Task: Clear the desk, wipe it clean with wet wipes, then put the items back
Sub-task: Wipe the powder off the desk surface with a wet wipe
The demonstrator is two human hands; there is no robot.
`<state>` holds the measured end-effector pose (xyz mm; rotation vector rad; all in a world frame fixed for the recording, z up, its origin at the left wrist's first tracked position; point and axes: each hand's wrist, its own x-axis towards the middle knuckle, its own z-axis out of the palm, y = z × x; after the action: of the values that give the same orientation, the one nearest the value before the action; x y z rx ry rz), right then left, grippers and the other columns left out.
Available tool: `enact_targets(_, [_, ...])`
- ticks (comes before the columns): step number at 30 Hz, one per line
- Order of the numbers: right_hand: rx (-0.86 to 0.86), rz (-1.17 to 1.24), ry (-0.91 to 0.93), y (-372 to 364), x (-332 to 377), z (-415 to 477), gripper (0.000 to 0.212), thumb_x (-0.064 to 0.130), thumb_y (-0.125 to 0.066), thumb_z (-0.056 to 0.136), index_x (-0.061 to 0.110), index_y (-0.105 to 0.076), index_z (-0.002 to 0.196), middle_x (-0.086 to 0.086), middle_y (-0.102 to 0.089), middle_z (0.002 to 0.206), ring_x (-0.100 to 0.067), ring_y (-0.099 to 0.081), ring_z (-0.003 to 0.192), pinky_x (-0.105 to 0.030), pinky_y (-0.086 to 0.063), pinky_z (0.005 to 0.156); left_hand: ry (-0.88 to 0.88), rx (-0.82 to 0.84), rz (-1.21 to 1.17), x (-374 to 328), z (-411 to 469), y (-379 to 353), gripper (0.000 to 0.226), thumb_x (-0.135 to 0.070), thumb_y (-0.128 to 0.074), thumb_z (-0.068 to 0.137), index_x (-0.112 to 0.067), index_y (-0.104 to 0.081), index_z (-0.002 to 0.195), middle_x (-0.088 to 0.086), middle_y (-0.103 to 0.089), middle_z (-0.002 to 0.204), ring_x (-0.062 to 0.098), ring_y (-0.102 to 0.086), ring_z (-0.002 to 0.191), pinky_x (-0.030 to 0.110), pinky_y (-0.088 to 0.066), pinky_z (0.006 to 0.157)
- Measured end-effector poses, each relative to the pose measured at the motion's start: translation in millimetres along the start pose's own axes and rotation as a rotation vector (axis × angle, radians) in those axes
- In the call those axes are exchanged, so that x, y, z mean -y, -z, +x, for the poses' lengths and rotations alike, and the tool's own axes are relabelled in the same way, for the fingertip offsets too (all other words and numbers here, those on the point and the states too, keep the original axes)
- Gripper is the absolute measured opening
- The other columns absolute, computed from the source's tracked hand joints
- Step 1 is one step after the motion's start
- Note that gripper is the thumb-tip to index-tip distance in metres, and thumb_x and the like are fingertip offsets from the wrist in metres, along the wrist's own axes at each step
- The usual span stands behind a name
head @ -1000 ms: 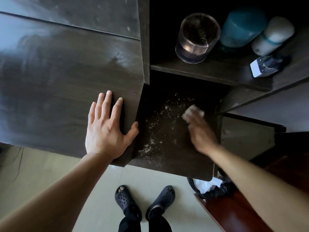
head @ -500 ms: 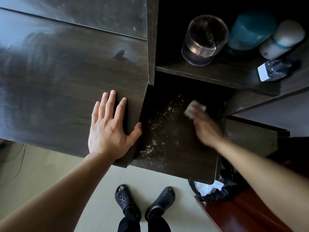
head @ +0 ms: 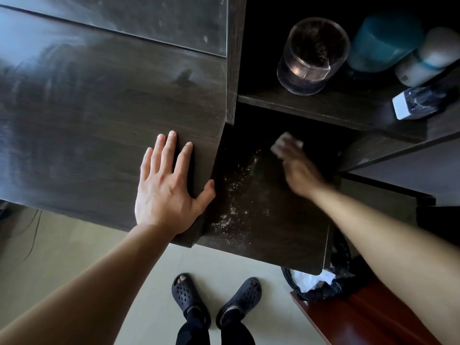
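Right hand point(head: 298, 170) grips a crumpled white wet wipe point(head: 283, 143) on the dark wooden lower shelf point(head: 286, 232), apparently wiping; left hand point(head: 166, 192) rests flat, fingers straight. Next stroke should gather the pale scattered crumbs point(head: 235, 195).

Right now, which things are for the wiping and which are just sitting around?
For the wiping: crumpled white wet wipe in the right hand; scattered white crumbs on the dark wooden lower shelf; left hand flat on the dark wooden desk top.
Just sitting: clear glass jar, teal round tub, white bottle, black lined bin.
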<state>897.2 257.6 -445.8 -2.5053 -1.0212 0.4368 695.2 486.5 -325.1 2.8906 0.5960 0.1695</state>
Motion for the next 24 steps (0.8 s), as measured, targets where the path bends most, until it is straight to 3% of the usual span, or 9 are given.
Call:
enact_targets(3, [-0.060,0.011,-0.312,-1,5,44,0.057,0.001,-0.037,0.094,0.011,-0.024,0.148,-0.008,-0.010,0.159,-0.022,-0.002,0.146,-0.028,-0.002,0.118,0.000,-0.004,0.003,0,0,-1,0.078,-0.060,-0.047,0.082,-0.008,-0.042,0.140,0.019,-0.027,0.153,0.032,-0.018,0.144,0.046,-0.014,0.118])
enact_targets(6, [-0.012,-0.006,-0.016,-34,51,15,0.054,-0.004,-0.042,0.088,0.003,-0.036,0.141,-0.017,-0.023,0.154,-0.031,-0.014,0.144,-0.034,-0.009,0.117,0.003,0.001,0.006,1,1,-1,0.078,-0.060,-0.047,0.082,-0.008,-0.042,0.140,0.018,-0.026,0.154,0.032,-0.017,0.145,0.045,-0.014,0.118])
enact_targets(8, [0.093,0.003,0.196,-54,79,-40,0.057,-0.002,-0.043,0.089,0.010,-0.035,0.144,-0.009,-0.019,0.156,-0.023,-0.009,0.146,-0.032,-0.008,0.119,0.005,0.005,0.009,1,1,0,0.078,-0.060,-0.047,0.082,-0.008,-0.042,0.140,0.018,-0.025,0.154,0.032,-0.017,0.145,0.046,-0.014,0.118])
enact_targets(10, [0.200,-0.008,0.280,-49,82,-72,0.058,0.003,-0.038,0.095,0.022,-0.026,0.148,0.006,-0.007,0.158,-0.011,0.003,0.146,-0.027,-0.002,0.118,0.001,0.014,0.007,2,0,0,0.079,-0.060,-0.048,0.082,-0.008,-0.041,0.141,0.019,-0.025,0.154,0.032,-0.016,0.145,0.046,-0.014,0.118])
enact_targets(12, [0.242,-0.027,0.322,-37,57,-56,0.055,0.001,-0.036,0.094,0.021,-0.034,0.145,0.004,-0.018,0.157,-0.013,-0.007,0.146,-0.027,-0.005,0.118,-0.002,0.008,-0.004,2,0,-1,0.078,-0.060,-0.048,0.082,-0.007,-0.042,0.140,0.019,-0.026,0.154,0.032,-0.016,0.145,0.046,-0.014,0.118])
enact_targets(14, [0.140,0.000,0.202,-22,29,-14,0.048,0.005,-0.031,0.093,0.009,-0.041,0.141,-0.010,-0.030,0.152,-0.026,-0.021,0.143,-0.026,-0.005,0.119,0.001,0.004,0.004,2,0,-1,0.078,-0.060,-0.048,0.082,-0.007,-0.042,0.140,0.019,-0.026,0.154,0.033,-0.017,0.144,0.047,-0.014,0.118])
enact_targets(18, [-0.011,0.005,-0.224,-8,14,30,0.051,0.008,-0.033,0.099,0.010,-0.022,0.149,-0.006,-0.007,0.159,-0.018,0.001,0.146,-0.030,-0.001,0.119,-0.002,0.011,0.010,2,0,-1,0.078,-0.060,-0.048,0.083,-0.008,-0.041,0.141,0.019,-0.025,0.154,0.032,-0.017,0.145,0.046,-0.014,0.118])
enact_targets(21, [-0.025,-0.008,0.028,-39,49,-37,0.054,-0.001,-0.038,0.094,0.010,-0.032,0.146,-0.008,-0.019,0.157,-0.020,-0.009,0.146,-0.040,-0.016,0.119,0.001,0.021,0.000,2,0,1,0.079,-0.060,-0.047,0.082,-0.008,-0.041,0.141,0.018,-0.024,0.154,0.032,-0.016,0.145,0.046,-0.013,0.118])
enact_targets(24, [0.091,-0.001,0.174,-61,73,-136,0.058,-0.002,-0.047,0.089,0.018,-0.037,0.143,-0.001,-0.022,0.156,-0.015,-0.013,0.145,-0.036,-0.021,0.117,0.002,0.025,0.000,1,1,1,0.079,-0.061,-0.045,0.082,-0.008,-0.041,0.141,0.019,-0.024,0.154,0.032,-0.015,0.145,0.046,-0.012,0.119])
